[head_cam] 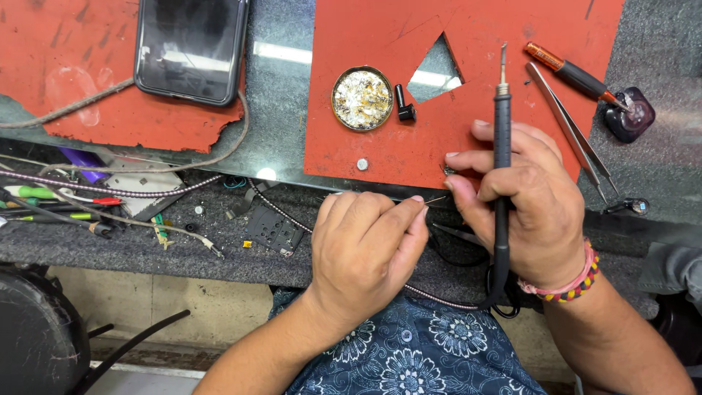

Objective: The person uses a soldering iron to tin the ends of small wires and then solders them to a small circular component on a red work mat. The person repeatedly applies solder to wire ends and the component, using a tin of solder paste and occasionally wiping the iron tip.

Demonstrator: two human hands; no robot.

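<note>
Head view: right hand (pixel 528 199) grips slim black soldering iron (pixel 502 139).

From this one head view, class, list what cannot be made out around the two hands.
- What the left hand pinches: only a thin wire end shows; its fingers cover the rest.
- The small part at the right hand: too small, half hidden by fingers.
- The soldering iron cable: runs behind the right hand.
- The phone: top cut off by the frame edge.

1. Both forearms are bare; no sleeves show.
2. The right wrist wears a pink band and a red, yellow and black beaded bracelet (pixel 569 284).
3. Dark blue garment (pixel 424 351) with white floral print.
</note>
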